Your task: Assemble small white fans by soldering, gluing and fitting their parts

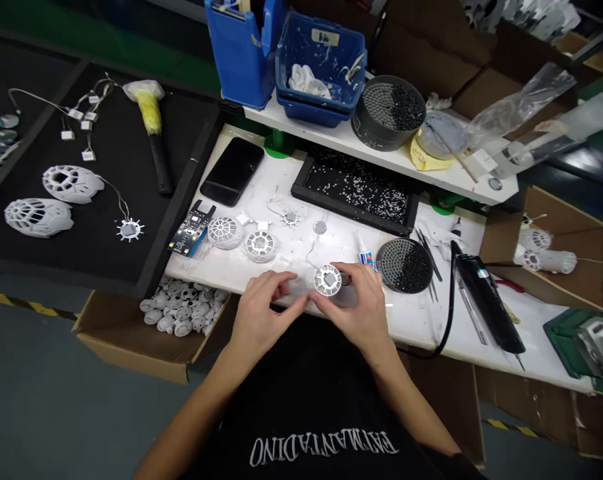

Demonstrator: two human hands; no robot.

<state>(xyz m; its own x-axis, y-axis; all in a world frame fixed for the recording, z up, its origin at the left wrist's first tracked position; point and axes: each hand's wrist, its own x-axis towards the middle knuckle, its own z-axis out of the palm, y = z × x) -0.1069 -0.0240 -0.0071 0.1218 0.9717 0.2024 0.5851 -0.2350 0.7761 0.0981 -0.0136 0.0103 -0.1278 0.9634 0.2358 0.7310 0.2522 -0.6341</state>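
Many white shells (181, 312) in a carton (131, 348), right fingers (350, 269) pinched on a white disc (328, 280), left fingers (276, 280) apart.

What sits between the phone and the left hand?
Two round white lattice pieces and small white blocks lie between the phone and the left hand, as the head view shows.

White bench (339, 247) carries 1 phone (232, 171), probably 1 glue tube (365, 257).

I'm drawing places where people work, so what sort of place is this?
Probably a factory or workshop for small parts. It has a black corded tool, a tray scattered with tiny white pieces, and a cardboard box heaped with white shells.
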